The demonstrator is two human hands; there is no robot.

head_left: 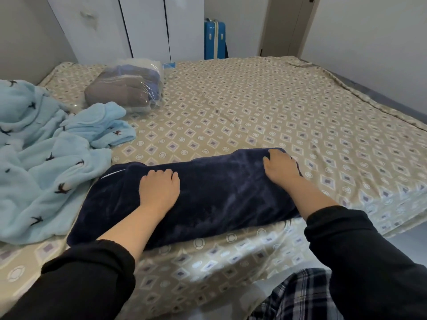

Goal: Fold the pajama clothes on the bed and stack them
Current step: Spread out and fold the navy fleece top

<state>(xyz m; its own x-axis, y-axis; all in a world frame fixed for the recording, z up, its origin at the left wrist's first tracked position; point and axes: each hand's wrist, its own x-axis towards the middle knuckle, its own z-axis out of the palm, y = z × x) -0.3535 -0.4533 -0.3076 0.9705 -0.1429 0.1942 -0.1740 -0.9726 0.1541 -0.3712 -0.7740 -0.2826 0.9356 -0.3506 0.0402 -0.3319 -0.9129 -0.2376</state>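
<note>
A dark navy fleece pajama piece (208,197) lies folded into a long band near the front edge of the bed (277,107). My left hand (159,190) presses flat on its left-middle part, fingers pointing away from me. My right hand (280,168) rests on its far right end, fingers curled slightly over the far corner. A crumpled light blue fleece pajama with small dark bird prints (44,158) lies in a heap at the left, touching the navy piece's left end.
A clear plastic bag holding grey and blue clothes (126,87) lies at the back left of the bed. A blue suitcase (214,39) stands on the floor beyond the bed by white wardrobe doors (143,26). Patterned sheet covers the bed's right half.
</note>
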